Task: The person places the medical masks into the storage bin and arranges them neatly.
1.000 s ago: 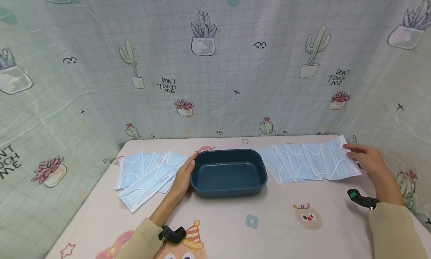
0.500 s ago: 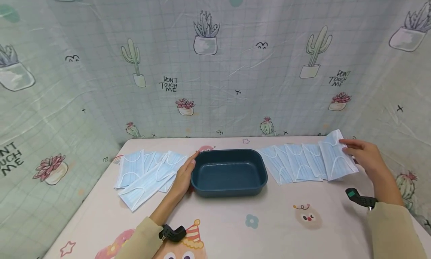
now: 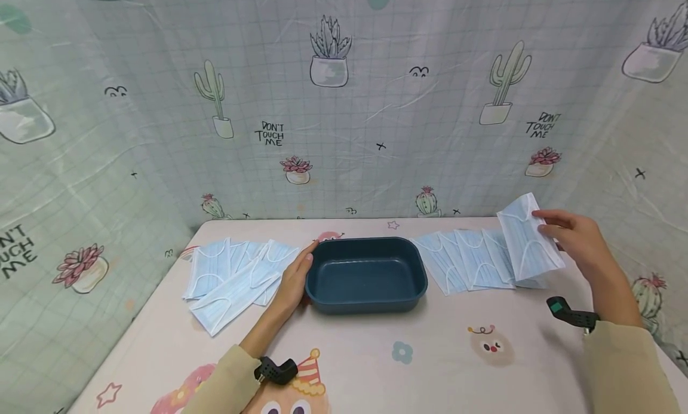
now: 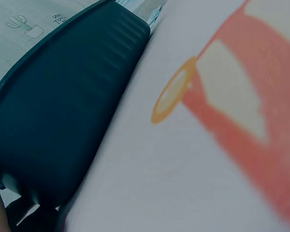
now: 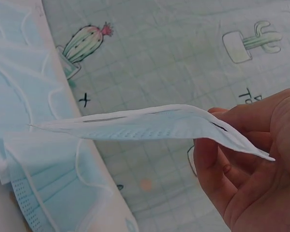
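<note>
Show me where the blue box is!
In the head view, the blue box sits in the middle, between the left masks and the right masks, with the left hand against its left side.

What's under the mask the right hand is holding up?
Another mask lies on the table; its left part and lower edge show in the head view. The held mask covers the rest there.
</note>
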Motion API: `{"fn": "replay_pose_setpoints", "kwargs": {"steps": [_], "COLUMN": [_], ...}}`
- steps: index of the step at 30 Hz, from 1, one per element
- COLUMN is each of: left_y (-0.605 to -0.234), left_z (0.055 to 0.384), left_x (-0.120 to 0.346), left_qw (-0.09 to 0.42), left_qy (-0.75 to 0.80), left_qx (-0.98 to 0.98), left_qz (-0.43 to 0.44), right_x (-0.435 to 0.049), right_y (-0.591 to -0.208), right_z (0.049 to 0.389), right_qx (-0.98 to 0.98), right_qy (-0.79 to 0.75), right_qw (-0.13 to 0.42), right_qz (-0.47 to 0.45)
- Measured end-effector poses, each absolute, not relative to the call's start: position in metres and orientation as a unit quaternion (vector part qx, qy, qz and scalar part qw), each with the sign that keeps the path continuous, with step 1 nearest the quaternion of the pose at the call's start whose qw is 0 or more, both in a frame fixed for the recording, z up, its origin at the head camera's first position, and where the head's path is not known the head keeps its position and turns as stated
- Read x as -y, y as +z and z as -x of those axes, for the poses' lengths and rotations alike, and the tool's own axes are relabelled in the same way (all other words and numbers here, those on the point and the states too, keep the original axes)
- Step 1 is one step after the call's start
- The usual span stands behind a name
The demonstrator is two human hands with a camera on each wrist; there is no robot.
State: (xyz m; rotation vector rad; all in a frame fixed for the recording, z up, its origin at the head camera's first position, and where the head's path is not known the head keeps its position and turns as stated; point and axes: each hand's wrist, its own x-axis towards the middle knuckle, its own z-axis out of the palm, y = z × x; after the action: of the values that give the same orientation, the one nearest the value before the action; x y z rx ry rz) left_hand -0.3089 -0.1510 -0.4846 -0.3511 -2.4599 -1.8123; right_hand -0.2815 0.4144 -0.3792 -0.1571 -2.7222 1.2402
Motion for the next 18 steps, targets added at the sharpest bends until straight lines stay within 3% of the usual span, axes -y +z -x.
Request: {"fn": "replay_pose_setpoints", "kwargs": {"steps": [18], "left_y": [-0.485], "left_z": [0.309], "left_x": [0.151], "left_qw": [0.05], "left_qy": [-0.582], "left_qx": [0.804], "left_qz": [0.114], "right_x": [-0.378], "right_y": [-0.362], "right_z": [0.281], "right_qx": [0.902], "right_qy": [0.423], "right_qw": [0.083], "right_qz": [-0.002]}}
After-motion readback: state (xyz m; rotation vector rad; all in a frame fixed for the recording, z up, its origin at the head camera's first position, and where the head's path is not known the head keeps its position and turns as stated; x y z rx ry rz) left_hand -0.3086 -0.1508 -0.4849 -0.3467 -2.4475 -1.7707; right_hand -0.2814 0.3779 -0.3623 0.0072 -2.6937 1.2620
